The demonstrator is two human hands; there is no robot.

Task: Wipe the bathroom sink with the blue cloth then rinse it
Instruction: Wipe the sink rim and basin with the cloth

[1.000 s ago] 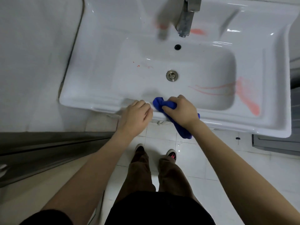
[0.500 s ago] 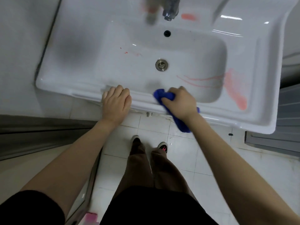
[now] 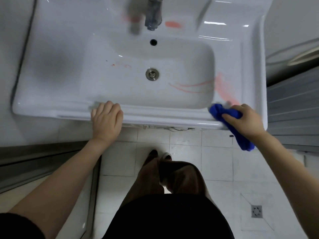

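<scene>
Here the right hand (image 3: 245, 119) grips the blue cloth (image 3: 224, 112) on the sink (image 3: 69, 40) rim's right front corner, left hand (image 3: 106, 120) bracing, fingers together; best press firmly across the pink smear (image 3: 222, 88).

Single head-worn view, looking steeply down, close over sink (image 3: 51, 40) front, floor (image 3: 215, 161) below

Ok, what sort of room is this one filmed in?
Most likely a bathroom: a white ceramic sink with a metal tap over it, white floor tiles, and a floor drain set into them.
</scene>
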